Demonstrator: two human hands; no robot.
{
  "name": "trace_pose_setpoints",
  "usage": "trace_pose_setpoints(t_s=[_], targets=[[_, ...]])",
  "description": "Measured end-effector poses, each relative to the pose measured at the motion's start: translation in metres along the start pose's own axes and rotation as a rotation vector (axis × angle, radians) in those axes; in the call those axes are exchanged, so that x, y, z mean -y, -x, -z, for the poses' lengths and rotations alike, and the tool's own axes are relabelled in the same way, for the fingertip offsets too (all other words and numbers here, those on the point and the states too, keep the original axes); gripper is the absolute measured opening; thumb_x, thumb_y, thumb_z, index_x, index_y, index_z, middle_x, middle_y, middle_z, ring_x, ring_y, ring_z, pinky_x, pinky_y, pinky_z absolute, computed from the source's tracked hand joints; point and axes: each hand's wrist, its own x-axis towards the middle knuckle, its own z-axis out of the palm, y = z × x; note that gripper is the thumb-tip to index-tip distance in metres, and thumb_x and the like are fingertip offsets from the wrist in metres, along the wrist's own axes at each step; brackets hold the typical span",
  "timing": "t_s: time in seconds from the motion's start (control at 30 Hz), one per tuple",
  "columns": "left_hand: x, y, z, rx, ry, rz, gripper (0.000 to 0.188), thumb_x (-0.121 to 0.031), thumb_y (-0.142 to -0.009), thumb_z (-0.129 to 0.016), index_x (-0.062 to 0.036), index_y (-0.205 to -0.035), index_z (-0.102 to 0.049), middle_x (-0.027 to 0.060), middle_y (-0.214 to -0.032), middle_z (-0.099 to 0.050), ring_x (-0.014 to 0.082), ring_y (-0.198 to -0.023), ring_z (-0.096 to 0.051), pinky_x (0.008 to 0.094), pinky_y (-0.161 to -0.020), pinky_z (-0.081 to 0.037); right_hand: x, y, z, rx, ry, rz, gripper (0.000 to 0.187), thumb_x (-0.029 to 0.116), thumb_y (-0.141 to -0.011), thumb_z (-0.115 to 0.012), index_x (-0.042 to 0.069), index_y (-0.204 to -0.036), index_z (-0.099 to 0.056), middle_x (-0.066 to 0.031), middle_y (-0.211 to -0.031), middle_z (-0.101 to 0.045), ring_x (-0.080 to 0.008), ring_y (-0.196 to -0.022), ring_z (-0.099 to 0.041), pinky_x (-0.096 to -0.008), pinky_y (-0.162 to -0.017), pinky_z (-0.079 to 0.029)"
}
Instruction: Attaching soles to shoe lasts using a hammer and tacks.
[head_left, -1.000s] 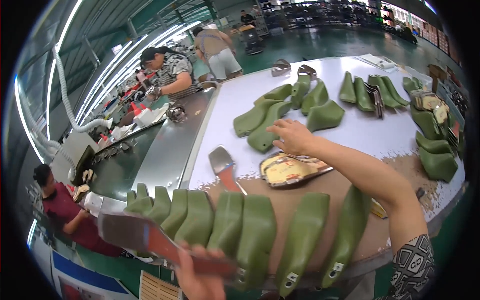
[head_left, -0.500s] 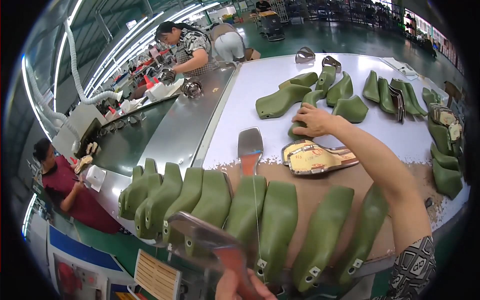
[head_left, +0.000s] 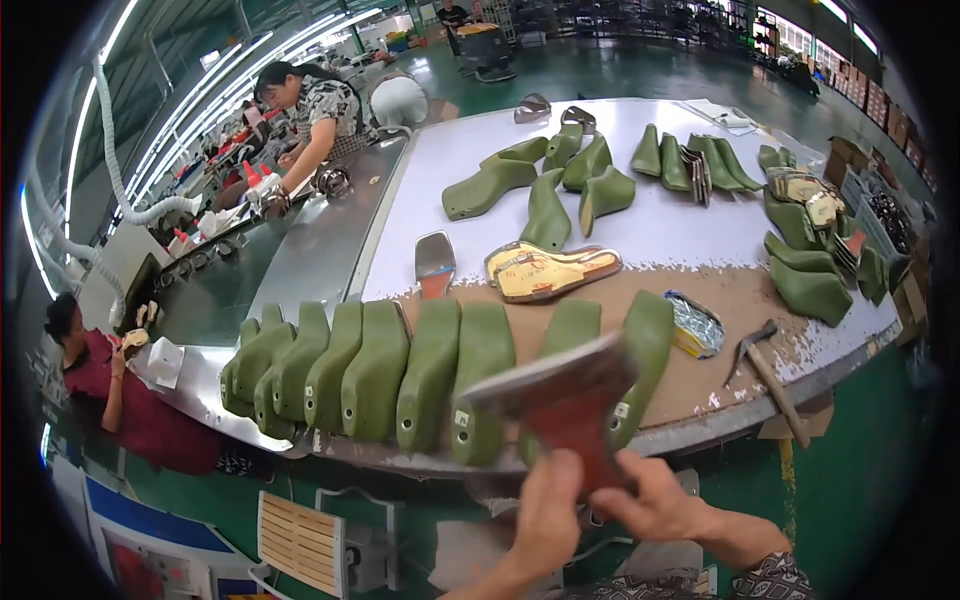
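My left hand (head_left: 548, 515) and my right hand (head_left: 665, 505) come together near the lower edge. Both grip the narrow red-brown end of a shoe insole (head_left: 575, 405), whose wide, dark glossy end is tilted up and slightly blurred by motion. Behind it stands a row of green shoe lasts (head_left: 434, 370) along the table's near edge; the insole partly hides those on the right. A similar insole (head_left: 435, 265) rests behind the row. Beside that are yellowish printed soles (head_left: 545, 270), lying flat and overlapping.
More green lasts (head_left: 490, 188) lie farther back on the white-topped table (head_left: 400, 225). To the right are a hammer (head_left: 778, 400), a foil-like bundle (head_left: 695, 328) and further lasts (head_left: 808, 292). Two co-workers stand left, one in a patterned shirt (head_left: 325, 100), one in dark red (head_left: 120, 385).
My right hand has drawn back from the lasts in the middle of the table and joined my left at the insole. The insole has risen and moved right. The view has shifted right.
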Motion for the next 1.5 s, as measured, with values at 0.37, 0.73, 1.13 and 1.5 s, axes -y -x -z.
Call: trace_pose_setpoints(t_s=[0.37, 0.73, 1.13, 1.5], targets=[[0.024, 0.109, 0.037, 0.012, -0.52, 0.075, 0.033, -0.007, -0.093, -0.057, 0.0014, -0.125, -0.051, 0.0129, -0.12, -0.062, 0.0189, -0.111, -0.059, 0.032, -0.096, -0.045, -0.045, 0.02, 0.235, -0.639, -0.452, -0.105, 0.026, 0.034, -0.09, -0.064, 0.012, -0.08, -0.053, 0.0032, -0.064, -0.049, -0.0038, -0.044, -0.034, -0.021, -0.039, -0.025], [0.001, 0.231, 0.134, -0.704, -0.453, -0.042, 0.03, -0.007, -0.096, -0.053, 0.0027, -0.124, -0.051, 0.0132, -0.116, -0.061, 0.019, -0.097, -0.064, 0.0301, -0.083, -0.052, -0.204, 0.072, 0.317, -1.02, -0.607, 0.247, 0.047, 0.023, -0.1, -0.046, 0.004, -0.141, -0.034, -0.0141, -0.128, -0.049, -0.0263, -0.118, -0.053, -0.0363, -0.101, -0.044], [-0.096, 0.089, 0.35, -1.154, -1.492, -0.33, 0.04, -0.028, -0.086, -0.063, -0.0045, -0.118, -0.06, 0.0184, -0.127, -0.053, 0.0349, -0.119, -0.048, 0.0417, -0.101, -0.038, -0.116, 0.039, 0.042, -0.704, 0.72, 0.313, 0.02, 0.002, -0.09, -0.049, -0.002, -0.11, -0.054, -0.0164, -0.108, -0.057, -0.0295, -0.102, -0.054, -0.0359, -0.092, -0.04], [-0.15, -0.043, 0.481, -1.347, -1.576, -0.111, 0.072, -0.054, -0.065, -0.076, -0.0034, -0.114, -0.063, 0.0218, -0.135, -0.04, 0.0399, -0.12, -0.042, 0.0486, -0.098, -0.039, -0.264, 0.04, 0.104, -0.794, 1.477, 0.149, 0.049, 0.033, -0.1, -0.033, -0.006, -0.123, -0.052, -0.0239, -0.13, -0.051, -0.0411, -0.123, -0.045, -0.0476, -0.106, -0.029]])
